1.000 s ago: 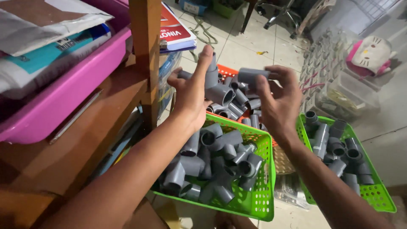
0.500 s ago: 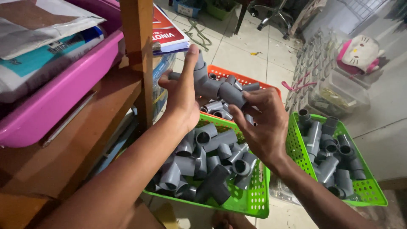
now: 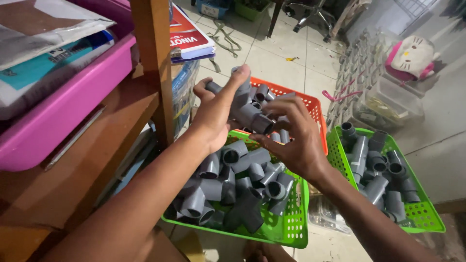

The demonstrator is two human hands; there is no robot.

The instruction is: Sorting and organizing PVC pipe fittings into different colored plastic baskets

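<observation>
Both hands up over the baskets, joined on one cluster of grey PVC pipe fittings [image 3: 248, 107]. Left hand [image 3: 218, 114] wrapped round the upper part of the cluster from nine o'clock, thumb raised against the top socket. Right hand [image 3: 293, 140] cupped from four o'clock, fingers curled round the open-ended piece [image 3: 257, 121] jutting toward the camera. Held clear above the near green basket [image 3: 291, 228], itself heaped with more grey elbows and tees [image 3: 233, 189]. At twelve o'clock from the hands, an orange basket [image 3: 310, 104] with further fittings, mostly hidden behind the fingers. At three o'clock, a second green basket [image 3: 422, 216] likewise loaded with grey fittings [image 3: 378, 170]. At nine o'clock, a wooden shelf post [image 3: 155, 63] close beside the left wrist, a pink tray [image 3: 58, 131] of papers beyond it, and a red-and-white booklet [image 3: 191, 39] on the shelf edge.

Likely trouble: joined pieces possibly only loosely seated, so a twist or slack grip could send one dropping into the heap below, or past the rim onto the tiled floor [image 3: 272, 53]. Left elbow crowded by the post; a sharp pull could knock it. Cannot tell how firmly the sockets are pushed together.
</observation>
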